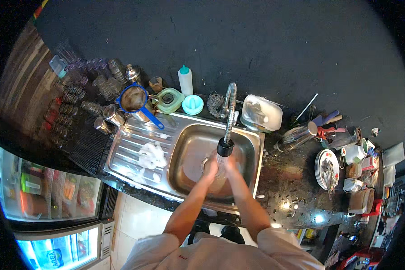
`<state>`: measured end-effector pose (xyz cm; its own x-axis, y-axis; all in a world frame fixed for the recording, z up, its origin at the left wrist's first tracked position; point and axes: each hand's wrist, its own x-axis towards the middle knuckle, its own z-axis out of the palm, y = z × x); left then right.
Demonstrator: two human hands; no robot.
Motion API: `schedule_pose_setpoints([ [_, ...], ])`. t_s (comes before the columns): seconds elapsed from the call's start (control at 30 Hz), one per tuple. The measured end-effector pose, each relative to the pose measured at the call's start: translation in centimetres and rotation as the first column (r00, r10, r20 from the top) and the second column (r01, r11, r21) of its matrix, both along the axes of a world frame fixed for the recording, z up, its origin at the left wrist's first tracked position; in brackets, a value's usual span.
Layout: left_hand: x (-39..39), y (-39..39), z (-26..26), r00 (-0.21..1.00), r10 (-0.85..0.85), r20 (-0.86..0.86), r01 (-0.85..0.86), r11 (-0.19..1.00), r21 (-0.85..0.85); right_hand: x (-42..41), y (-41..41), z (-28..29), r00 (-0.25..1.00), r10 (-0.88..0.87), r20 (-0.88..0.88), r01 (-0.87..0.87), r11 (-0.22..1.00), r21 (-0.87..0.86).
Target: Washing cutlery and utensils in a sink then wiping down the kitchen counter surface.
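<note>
Both of my hands are over the stainless steel sink basin (192, 141), just below the black spray head (225, 147) of a flexible metal faucet (230, 111). My left hand (210, 168) is on the left side of the water stream, above the drain. Opposite it, my right hand (230, 164) is on the stream's right side. Both are blurred, and the spray head partly covers the view of them; whether something small is between them cannot be told. White foam (152, 156) lies on the ribbed drainboard (126, 148) left of the basin.
Along the back edge are a blue-rimmed strainer (134, 98), a squeeze bottle (185, 81), a turquoise lid (192, 104), a steel-wool scrubber (215, 103) and a plastic tub (261, 113). Stacked plates (320, 168) with cutlery stand right. Glasses (103, 86) crowd the left, above a glass-door fridge (50, 192).
</note>
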<state>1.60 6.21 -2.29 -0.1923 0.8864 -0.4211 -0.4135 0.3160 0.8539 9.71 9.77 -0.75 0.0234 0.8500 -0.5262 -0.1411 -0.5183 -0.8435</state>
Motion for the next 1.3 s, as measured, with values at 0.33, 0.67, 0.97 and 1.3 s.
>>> schedule_pose_setpoints([
  [0.33, 1.5, 3.6, -1.6, 0.848, 0.05, -0.527, 0.087, 0.969, 0.233, -3.2, -3.9, 4.1, 0.846, -0.015, -0.533, 0.013, 1.0, -0.007],
  [0.67, 1.6, -1.6, -1.2, 0.839, 0.128, -0.528, -0.088, 0.991, 0.099, -1.1, -3.8, -4.4, 0.712, 0.109, -0.694, -0.085, 0.994, 0.069],
  [0.97, -4.8, -7.9, -0.7, 0.903, -0.087, -0.421, 0.144, 0.984, 0.105, 3.7, -1.2, 16.4, 0.965, 0.231, 0.127, -0.261, 0.765, 0.589],
  [1.3, -4.1, -0.3, 3.7, 0.767, 0.118, 0.631, -0.065, 0.992, -0.107, -1.7, -2.3, 12.3, 0.99, -0.051, -0.131, 0.1, 0.913, 0.396],
])
